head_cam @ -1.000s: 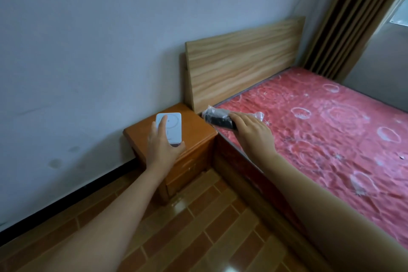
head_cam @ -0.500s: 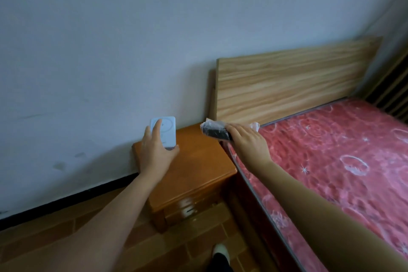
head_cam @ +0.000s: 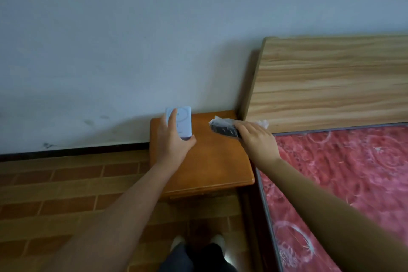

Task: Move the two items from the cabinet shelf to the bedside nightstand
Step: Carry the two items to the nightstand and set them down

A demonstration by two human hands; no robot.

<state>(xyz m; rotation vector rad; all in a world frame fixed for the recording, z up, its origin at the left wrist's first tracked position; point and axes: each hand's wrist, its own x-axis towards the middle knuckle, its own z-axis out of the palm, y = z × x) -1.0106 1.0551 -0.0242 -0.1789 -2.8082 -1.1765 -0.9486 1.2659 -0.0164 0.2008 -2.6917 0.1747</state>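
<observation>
1. Pale wall [head_cam: 132, 40] is filling the upper view; below it a brick-patterned floor [head_cam: 55, 183] is running up to a wooden nightstand [head_cam: 212, 168], which is standing beside a bed [head_cam: 342, 172] with a red cover and a wood-grain headboard [head_cam: 331, 81].
2. Left hand [head_cam: 174, 141] is hanging over the nightstand's back left part, its fingers [head_cam: 171, 117] wrapped around a white card [head_cam: 181, 122]: thumb along the card's right lower edge, the other fingers across its face.
3. Card's long axis is pointing away from the person, toward the wall, and its flat face is tilting up toward the camera; whether its lower edge is touching the wood I cannot tell.
4. Right hand [head_cam: 258, 139] is reaching in from the bed side, closed on a dark item in clear wrap [head_cam: 223, 128] at that item's right end.
5. Wrapped item's long axis is running left to right, its free end pointing toward the card, over the nightstand's back right part near the headboard; the two items are apart.
6. Coming move, as I judge it, is turning on height alone: both items are already lying above bare wood, so each hand is needing only to lower and let go, the left one being nearer the wall.
7. Nightstand top is carrying nothing else, and no container is showing.
</observation>
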